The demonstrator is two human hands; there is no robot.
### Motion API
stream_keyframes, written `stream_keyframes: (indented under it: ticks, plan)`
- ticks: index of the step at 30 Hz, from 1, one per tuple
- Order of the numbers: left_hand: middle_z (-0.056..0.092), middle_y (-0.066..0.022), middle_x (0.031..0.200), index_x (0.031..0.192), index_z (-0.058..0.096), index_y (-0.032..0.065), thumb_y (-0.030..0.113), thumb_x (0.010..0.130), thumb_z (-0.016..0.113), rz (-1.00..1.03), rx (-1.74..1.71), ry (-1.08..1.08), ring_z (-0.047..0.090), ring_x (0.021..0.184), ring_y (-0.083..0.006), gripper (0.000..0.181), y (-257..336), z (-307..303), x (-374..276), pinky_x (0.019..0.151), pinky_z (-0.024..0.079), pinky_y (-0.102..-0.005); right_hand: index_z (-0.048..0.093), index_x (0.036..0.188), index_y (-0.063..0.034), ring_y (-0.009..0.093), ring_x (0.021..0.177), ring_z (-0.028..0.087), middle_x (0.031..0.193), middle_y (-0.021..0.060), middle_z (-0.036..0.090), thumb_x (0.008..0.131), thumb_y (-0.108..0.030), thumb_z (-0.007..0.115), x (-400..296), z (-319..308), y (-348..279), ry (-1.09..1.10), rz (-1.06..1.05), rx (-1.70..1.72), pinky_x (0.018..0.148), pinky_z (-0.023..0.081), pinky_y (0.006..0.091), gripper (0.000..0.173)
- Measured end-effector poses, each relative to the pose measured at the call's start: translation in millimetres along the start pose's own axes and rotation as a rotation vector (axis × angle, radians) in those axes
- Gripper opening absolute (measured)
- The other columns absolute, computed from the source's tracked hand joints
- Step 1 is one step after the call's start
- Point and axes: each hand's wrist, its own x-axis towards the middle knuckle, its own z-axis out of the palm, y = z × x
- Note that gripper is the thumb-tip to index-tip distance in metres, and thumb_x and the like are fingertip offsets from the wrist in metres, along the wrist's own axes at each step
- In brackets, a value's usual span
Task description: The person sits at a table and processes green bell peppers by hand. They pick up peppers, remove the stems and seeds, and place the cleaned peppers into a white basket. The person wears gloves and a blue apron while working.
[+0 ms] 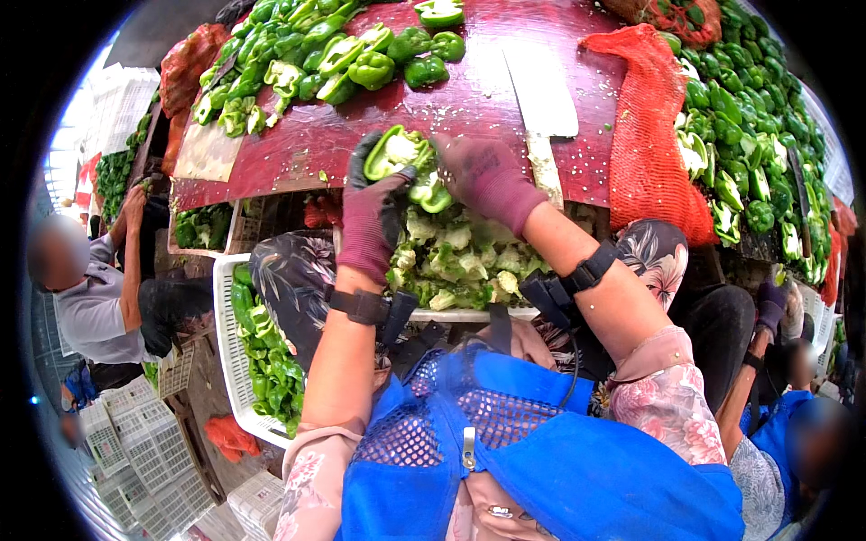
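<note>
My left hand (376, 196), in a maroon knitted glove with dark fingers, grips a cut green bell pepper (398, 154) whose pale core and seeds show. Close at its right side is my right hand (484, 177), gloved alike, its fingers curled towards the pepper; whether they hold a part of it is hidden. Another green pepper piece (430, 193) hangs just below, between the hands. Beneath them, a white crate (473, 315) between the knees holds pale pepper cores (467, 253). On the red table (473, 101) a broad-bladed cleaver (541, 95) lies to the right of my hands.
Green peppers (372, 70), whole and cut, cover the table's far left. A red mesh sack (643, 135) lies at right beside a large pepper pile (758, 149). At my left stands a white basket (233, 365) of peppers. Co-workers sit at left (101, 297) and right (771, 433).
</note>
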Motion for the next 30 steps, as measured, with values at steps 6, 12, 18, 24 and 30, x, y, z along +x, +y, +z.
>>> stream_keyframes:
  ticks: [6, 12, 18, 24, 30]
  plan:
    - [0.058, -0.0141, 0.124, 0.131, 0.049, 0.0035, -0.016, 0.079, 0.057, 0.083, 0.181, -0.032, 0.061, 0.108, -0.0245, 0.057, 4.7, -1.4, 7.7, 0.094, 0.053, -0.0348, 0.063, 0.105, -0.0024, 0.036, 0.084, 0.065, 0.09, 0.0252, 0.066, 0.087, -0.022, 0.055, 8.8, 20.2, 25.7, 0.043, 0.33, 0.741, 0.075, 0.051, 0.0428, 0.027]
    - [0.059, -0.0116, 0.123, 0.132, 0.05, 0.0034, -0.018, 0.073, 0.06, 0.098, 0.12, -0.007, 0.061, 0.107, -0.0227, 0.063, 5.9, -4.0, 8.0, 0.094, 0.052, -0.0332, 0.062, 0.104, 0.0021, 0.022, 0.082, 0.062, 0.088, 0.0175, 0.066, 0.086, -0.019, 0.054, 3.1, 18.6, 22.5, 0.02, 0.542, 1.05, 0.075, 0.05, 0.038, 0.029]
    - [0.06, -0.0111, 0.123, 0.13, 0.052, 0.0038, -0.018, 0.072, 0.06, 0.104, 0.104, -0.013, 0.061, 0.106, -0.0215, 0.062, -2.8, -19.3, 15.8, 0.094, 0.051, -0.0323, 0.062, 0.101, 0.0012, 0.025, 0.078, 0.063, 0.084, 0.02, 0.065, 0.091, -0.025, 0.055, 0.7, 32.6, 36.8, -0.016, 0.376, 1.128, 0.075, 0.05, 0.0408, 0.029]
    - [0.061, -0.0098, 0.121, 0.129, 0.053, 0.0039, -0.017, 0.073, 0.062, 0.102, 0.119, -0.01, 0.062, 0.102, -0.0205, 0.061, 9.0, -15.1, 16.4, 0.09, 0.053, -0.032, 0.065, 0.103, -0.0024, 0.021, 0.072, 0.063, 0.08, 0.0148, 0.066, 0.093, -0.025, 0.055, 7.8, -2.8, 8.6, -0.114, 0.437, 0.641, 0.067, 0.052, 0.0362, 0.026]
    - [0.058, -0.0073, 0.127, 0.131, 0.052, 0.0042, -0.012, 0.075, 0.068, 0.17, 0.352, -0.061, 0.059, 0.108, -0.017, 0.06, -7.5, -8.5, 25.3, 0.096, 0.048, -0.0282, 0.065, 0.108, -0.0063, 0.028, 0.082, 0.066, 0.091, 0.0195, 0.068, 0.087, -0.022, 0.057, 10.4, 0.2, 12.8, 0.033, 0.565, 0.844, 0.078, 0.052, 0.0397, 0.027]
